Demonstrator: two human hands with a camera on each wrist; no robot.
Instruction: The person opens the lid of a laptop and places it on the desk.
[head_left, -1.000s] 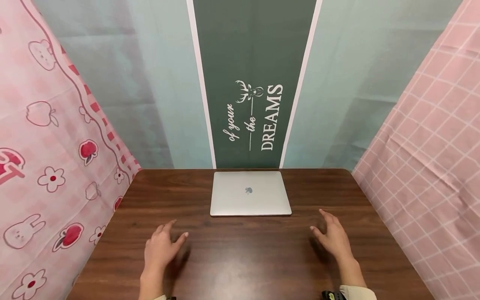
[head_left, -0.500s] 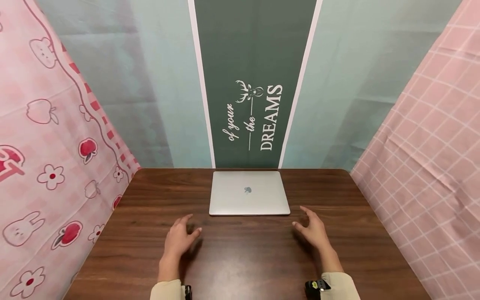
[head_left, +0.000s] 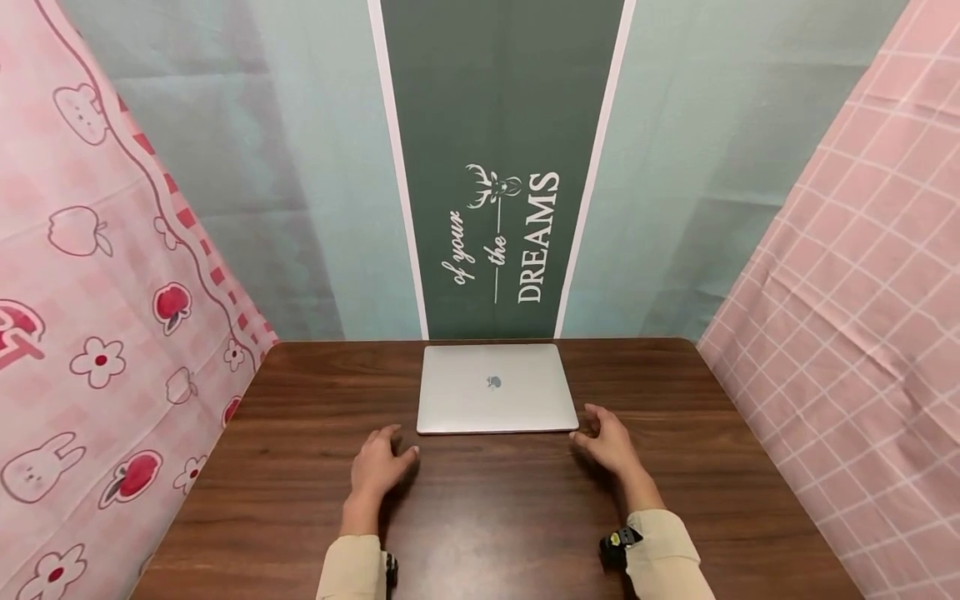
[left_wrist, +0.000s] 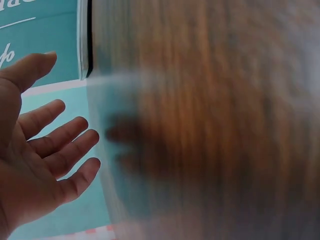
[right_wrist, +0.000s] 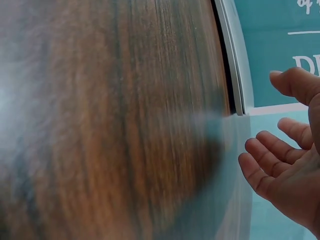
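Behind everything hangs a backdrop (head_left: 495, 92), whose dark green middle panel carries white words (head_left: 537, 237) turned sideways: "of your", "the" and "DREAMS", together with a deer head (head_left: 504, 187). On the pink curtain (head_left: 142, 400) at the left, some red lettering (head_left: 21, 352) is cut by the frame edge; perhaps one letter is a T. In front is a brown table (head_left: 495, 517), and near the middle of its far edge lies a silver laptop (head_left: 498, 410), flat and closed. The left hand (head_left: 377, 462) is just beside its near left corner, the right hand (head_left: 611, 443) just beside its near right corner. Both have relaxed fingers, with the thumb apart, and neither grips anything; whether a thumb touches the laptop, I cannot tell. In my judgement, the step in hand is approaching the laptop from both sides, and the next move calls for bringing the fingers evenly onto its edges. Smallest is the dark logo (head_left: 494, 382) on the lid, apple-like, but unclear in detail.
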